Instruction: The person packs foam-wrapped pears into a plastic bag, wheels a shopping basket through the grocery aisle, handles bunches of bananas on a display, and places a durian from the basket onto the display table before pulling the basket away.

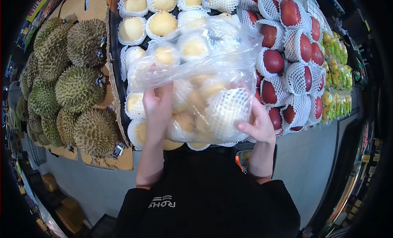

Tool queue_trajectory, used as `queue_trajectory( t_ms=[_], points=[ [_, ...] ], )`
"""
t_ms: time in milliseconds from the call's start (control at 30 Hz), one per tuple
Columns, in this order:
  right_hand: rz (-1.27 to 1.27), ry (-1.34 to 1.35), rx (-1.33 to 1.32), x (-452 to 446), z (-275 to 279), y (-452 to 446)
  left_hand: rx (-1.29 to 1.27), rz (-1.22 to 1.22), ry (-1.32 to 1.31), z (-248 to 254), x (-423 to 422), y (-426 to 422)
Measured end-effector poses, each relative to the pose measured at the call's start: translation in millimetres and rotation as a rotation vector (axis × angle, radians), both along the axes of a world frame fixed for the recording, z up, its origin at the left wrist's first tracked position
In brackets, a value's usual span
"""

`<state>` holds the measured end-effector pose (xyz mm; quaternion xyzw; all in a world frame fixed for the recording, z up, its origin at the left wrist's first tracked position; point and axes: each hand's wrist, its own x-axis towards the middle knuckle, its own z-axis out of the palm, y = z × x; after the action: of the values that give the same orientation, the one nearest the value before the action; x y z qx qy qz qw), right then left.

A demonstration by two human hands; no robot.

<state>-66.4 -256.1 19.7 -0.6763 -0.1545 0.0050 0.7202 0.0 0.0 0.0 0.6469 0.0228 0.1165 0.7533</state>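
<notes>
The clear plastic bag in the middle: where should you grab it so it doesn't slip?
I'd cup the lower part of the clear plastic bag from left and right together, fingers curling underneath. It seems to bulge there around a white-netted fruit, giving the left hand and right hand something round to cradle. The top film looks loose and crumpled, so may slip.

"What's the bag [200, 76] made of?"
"Thin plastic, glossy and creased."
"And the netting [295, 78]?"
"Matt foam, by its look. The durians [77, 89] are rough, the cardboard [108, 162] dull, the shirt [204, 189] matt cloth."
</notes>
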Motion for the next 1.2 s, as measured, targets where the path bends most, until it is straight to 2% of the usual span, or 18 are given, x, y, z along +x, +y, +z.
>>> queue_trajectory(
  t_ms=[67,100,167,200,267,300,367,500,567,700,900,967,1033,1100,1200],
  points=[
    [0.180,0.025,-0.161,0,-6,-12,0.002,0.061,-0.086,1,-2,-5],
    [0.187,0.045,-0.205,-3,6,-12,-0.044,0.068,-0.068,-4,-8,-6],
    [0.186,0.135,-0.329,-1,13,-6,0.188,0.110,0.009,-10,-9,3],
    [0.185,0.130,-0.322,3,14,2,0.196,0.109,0.004,-12,-8,8],
    [0.085,-0.133,-0.386,9,19,19,0.212,0.098,0.047,-17,-7,12],
    [0.082,-0.132,-0.388,10,21,25,0.210,0.095,0.046,-15,-7,10],
    [0.022,-0.244,-0.474,13,24,34,0.047,0.024,-0.006,-8,-9,5],
    [0.101,-0.249,-0.595,18,21,36,-0.052,-0.046,-0.071,3,-14,5],
    [-0.075,-0.226,-0.787,20,14,34,0.058,-0.065,-0.125,-1,-16,16],
    [-0.060,-0.236,-0.829,12,8,34,0.213,0.068,-0.146,-14,-29,28],
    [-0.060,-0.280,-0.878,6,11,39,0.278,0.028,-0.106,-5,-41,26],
    [-0.120,-0.276,-1.012,4,15,42,0.432,0.059,-0.189,-1,-45,27],
    [-0.132,-0.265,-1.007,7,15,39,0.447,0.082,-0.211,-2,-50,29],
    [-0.109,-0.224,-0.828,8,14,38,0.465,0.097,-0.236,0,-59,35],
    [-0.161,-0.236,-0.784,0,11,45,0.487,0.126,-0.264,0,-84,50]
  ],
)
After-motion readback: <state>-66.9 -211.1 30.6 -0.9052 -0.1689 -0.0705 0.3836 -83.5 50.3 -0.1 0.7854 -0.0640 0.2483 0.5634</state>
